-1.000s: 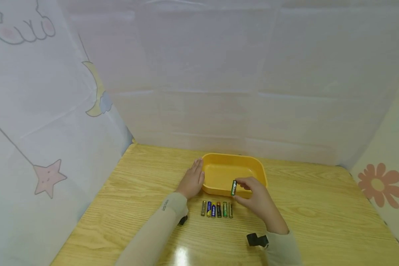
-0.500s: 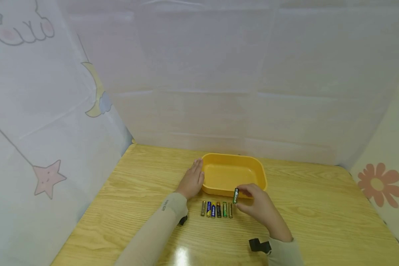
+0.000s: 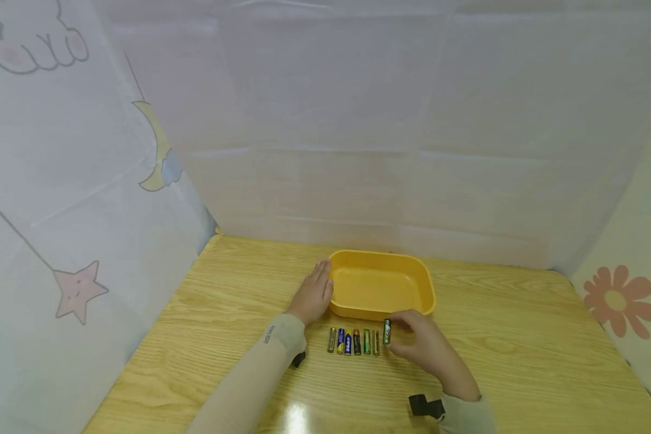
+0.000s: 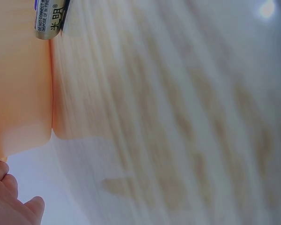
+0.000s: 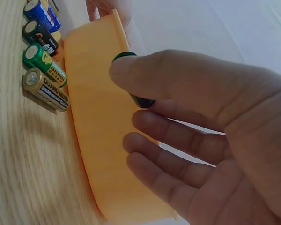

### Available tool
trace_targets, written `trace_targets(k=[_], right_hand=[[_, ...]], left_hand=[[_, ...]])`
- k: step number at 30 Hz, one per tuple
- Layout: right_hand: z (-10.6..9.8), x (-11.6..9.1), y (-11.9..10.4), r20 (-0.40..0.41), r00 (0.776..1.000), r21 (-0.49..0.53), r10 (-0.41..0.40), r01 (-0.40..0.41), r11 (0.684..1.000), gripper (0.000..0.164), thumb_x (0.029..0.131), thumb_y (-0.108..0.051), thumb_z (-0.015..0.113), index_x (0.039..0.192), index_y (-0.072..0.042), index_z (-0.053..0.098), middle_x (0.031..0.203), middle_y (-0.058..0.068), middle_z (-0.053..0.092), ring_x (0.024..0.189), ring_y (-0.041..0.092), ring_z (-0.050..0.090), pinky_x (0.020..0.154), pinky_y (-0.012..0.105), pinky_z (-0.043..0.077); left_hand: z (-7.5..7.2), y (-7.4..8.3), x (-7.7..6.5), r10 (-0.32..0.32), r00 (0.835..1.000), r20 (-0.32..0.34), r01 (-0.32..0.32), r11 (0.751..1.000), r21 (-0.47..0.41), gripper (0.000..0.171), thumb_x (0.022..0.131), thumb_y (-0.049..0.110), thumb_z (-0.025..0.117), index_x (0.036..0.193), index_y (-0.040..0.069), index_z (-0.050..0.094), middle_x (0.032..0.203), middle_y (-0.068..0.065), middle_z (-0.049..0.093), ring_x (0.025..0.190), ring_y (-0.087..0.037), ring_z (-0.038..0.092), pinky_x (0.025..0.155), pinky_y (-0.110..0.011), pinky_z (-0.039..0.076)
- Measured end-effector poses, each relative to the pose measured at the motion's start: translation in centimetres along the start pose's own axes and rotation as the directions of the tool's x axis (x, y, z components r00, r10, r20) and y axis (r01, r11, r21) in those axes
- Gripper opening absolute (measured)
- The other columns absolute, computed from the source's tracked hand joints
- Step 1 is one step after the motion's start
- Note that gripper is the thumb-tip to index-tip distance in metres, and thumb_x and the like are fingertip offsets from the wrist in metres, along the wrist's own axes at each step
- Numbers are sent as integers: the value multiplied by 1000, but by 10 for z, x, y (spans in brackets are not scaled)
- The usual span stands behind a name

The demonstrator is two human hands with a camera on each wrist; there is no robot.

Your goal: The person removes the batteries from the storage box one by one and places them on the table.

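My right hand (image 3: pixel 425 346) pinches a green-and-black battery (image 3: pixel 387 331) between thumb and fingers, just right of a row of batteries. In the right wrist view the thumb covers most of that battery (image 5: pixel 144 101). The row has gold, blue, black and green cells lying side by side; its right end is a gold battery (image 3: pixel 376 343), with a green battery (image 3: pixel 366 342) beside it. Behind the row stands a yellow plastic tub (image 3: pixel 380 314). With fingers extended, my left hand (image 3: pixel 311 295) rests along the tub's left side.
The wood-grain table (image 3: pixel 510 337) extends to both sides of the tub. A pale cloth (image 3: pixel 358 120) with printed figures hangs at the back and sides. A dark wrist strap piece (image 3: pixel 425 407) shows on the right wrist.
My right hand has brought the green-and-black battery down from over the tub's front rim, toward me and slightly right, to the row's right end. My left hand has stayed in place.
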State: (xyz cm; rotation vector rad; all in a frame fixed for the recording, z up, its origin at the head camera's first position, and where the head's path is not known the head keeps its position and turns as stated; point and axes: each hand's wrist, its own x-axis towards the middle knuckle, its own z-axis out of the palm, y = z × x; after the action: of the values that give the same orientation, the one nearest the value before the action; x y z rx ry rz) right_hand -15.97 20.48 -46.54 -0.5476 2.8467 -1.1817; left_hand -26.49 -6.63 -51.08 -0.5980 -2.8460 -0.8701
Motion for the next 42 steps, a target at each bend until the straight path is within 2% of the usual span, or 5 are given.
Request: trace_targets(k=[6, 12, 22, 36, 42], right_hand=[[2, 1, 6, 51, 998, -19, -26, 27, 999, 45, 79, -7, 85, 120, 1, 68, 111, 10, 67, 100, 27, 63, 88, 48, 56], [6, 1, 12, 89, 996, 4, -33, 32, 999, 46, 78, -5, 86, 118, 3, 67, 110, 9, 66, 98, 29, 64, 87, 48, 57], [14, 1, 17, 106, 994, 16, 37, -39, 999, 48, 75, -4, 86, 118, 4, 67, 109, 9, 65, 98, 25, 62, 87, 46, 55], [22, 1, 17, 79, 992, -29, 101, -99, 995, 47, 74, -3, 88, 117, 0, 69, 109, 5, 66, 99, 21, 62, 90, 46, 54], [24, 2, 19, 66, 994, -47, 84, -81, 996, 47, 72, -3, 89, 115, -1, 70, 108, 5, 66, 101, 22, 62, 92, 48, 53]], left_hand=[[0, 1, 0, -9, 1000, 9, 9, 1000, -4, 57, 112, 25, 31, 162, 3, 15, 168, -15, 18, 155, -26, 14, 122, -54, 21], [1, 0, 0, -7, 1000, 9, 7, 1000, -3, 57, 112, 26, 30, 162, 2, 15, 168, -14, 17, 155, -27, 14, 122, -55, 20], [-2, 3, -1, -16, 1000, 20, 16, 1000, -16, 57, 112, 26, 30, 162, 3, 15, 168, -14, 16, 155, -27, 12, 122, -55, 20], [-1, 2, -1, -19, 1000, 21, 19, 1000, -11, 56, 112, 25, 30, 162, 3, 14, 168, -11, 14, 155, -26, 12, 123, -52, 20], [1, 0, 0, -13, 1000, 14, 13, 1000, -8, 56, 112, 24, 31, 162, 3, 15, 168, -11, 15, 155, -26, 13, 123, -52, 20]])
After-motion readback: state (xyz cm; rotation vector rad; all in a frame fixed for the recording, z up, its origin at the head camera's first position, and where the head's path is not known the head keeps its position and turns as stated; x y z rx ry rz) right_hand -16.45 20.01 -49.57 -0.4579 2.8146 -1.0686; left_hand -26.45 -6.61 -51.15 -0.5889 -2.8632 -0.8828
